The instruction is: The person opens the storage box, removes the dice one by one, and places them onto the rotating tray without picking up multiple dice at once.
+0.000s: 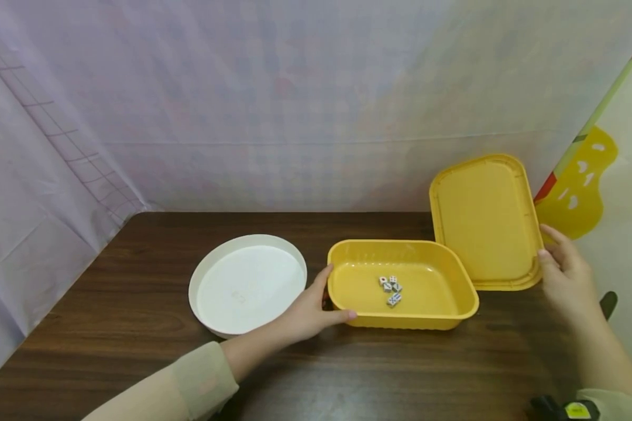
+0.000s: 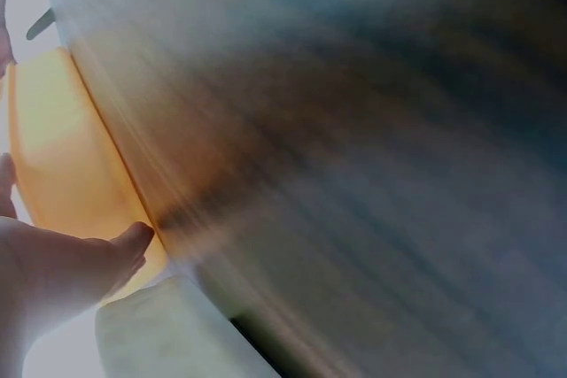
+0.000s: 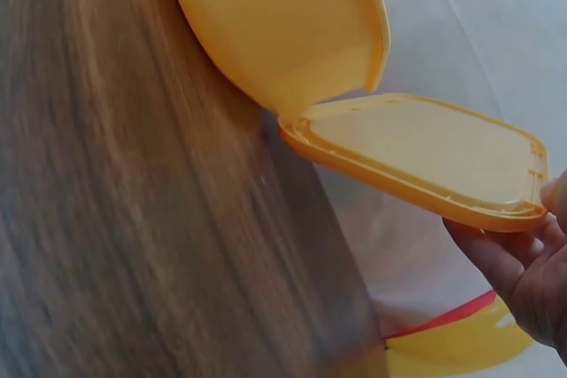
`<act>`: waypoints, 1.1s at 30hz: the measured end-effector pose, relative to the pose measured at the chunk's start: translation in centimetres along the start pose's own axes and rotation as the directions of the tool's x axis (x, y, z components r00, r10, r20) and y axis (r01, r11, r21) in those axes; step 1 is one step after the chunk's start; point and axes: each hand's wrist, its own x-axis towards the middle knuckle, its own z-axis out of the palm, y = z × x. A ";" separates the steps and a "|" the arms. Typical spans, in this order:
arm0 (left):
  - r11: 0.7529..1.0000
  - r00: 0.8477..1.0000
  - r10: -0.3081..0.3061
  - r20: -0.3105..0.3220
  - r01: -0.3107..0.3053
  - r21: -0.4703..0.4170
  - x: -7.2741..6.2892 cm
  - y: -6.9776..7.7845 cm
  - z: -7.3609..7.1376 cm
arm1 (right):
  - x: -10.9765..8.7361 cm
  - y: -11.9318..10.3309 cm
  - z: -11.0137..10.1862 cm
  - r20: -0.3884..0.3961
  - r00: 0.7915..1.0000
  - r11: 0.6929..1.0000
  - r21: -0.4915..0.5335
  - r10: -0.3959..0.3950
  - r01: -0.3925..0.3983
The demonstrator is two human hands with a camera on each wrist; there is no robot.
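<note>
A yellow plastic box (image 1: 426,292) without its cover sits on the table, several white dice (image 1: 392,286) lying together on its floor. My left hand (image 1: 311,310) holds the box's left end, thumb over the front rim and fingers along the left side. To the right, my right hand (image 1: 569,275) grips the edge of the yellow lid (image 1: 487,222), thumb on its inner face and fingers behind. The lid is tilted up, its lower left corner close by the box's right end. In the right wrist view the lid (image 3: 434,148) shows its ridged inner rim.
A round white tray (image 1: 250,286) stands left of the box, near my left forearm. The dark wooden table (image 1: 110,316) ends at a curtain (image 1: 274,117) behind. A printed yellow shape (image 1: 579,193) is on the sheet at the right.
</note>
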 end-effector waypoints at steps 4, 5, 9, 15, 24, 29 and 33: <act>1.000 1.000 -0.006 -0.002 0.006 -0.001 -0.1 0.1 0.0 | 0.1 0.8 -0.2 0.018 1.000 0.999 0.036 0.019 -0.020; 1.000 1.000 -0.008 -0.003 0.008 0.001 -0.2 0.1 0.0 | 0.1 1.0 -0.2 0.022 0.999 0.999 0.045 0.024 -0.025; 1.000 1.000 -0.009 -0.008 0.009 0.006 -0.2 0.1 -0.1 | 0.2 1.9 -0.5 0.045 0.998 0.996 0.065 0.051 -0.054; 0.999 0.999 -0.023 -0.030 0.024 0.034 -0.1 0.0 0.0 | 0.4 2.9 -0.8 0.098 0.987 0.987 0.092 0.126 -0.135; 0.998 0.998 -0.035 -0.051 0.038 0.048 -0.1 -0.1 0.0 | 0.1 3.8 -1.0 0.124 0.981 0.985 0.070 0.146 -0.155; 0.998 0.998 -0.039 -0.051 0.042 0.047 -0.1 -0.2 0.0 | 0.0 4.8 -1.2 0.136 0.986 0.995 -0.025 0.099 -0.096; 0.998 0.998 -0.038 -0.051 0.041 0.044 -0.2 -0.2 -0.1 | -0.1 5.5 -1.0 0.201 0.976 0.997 -0.002 0.080 -0.082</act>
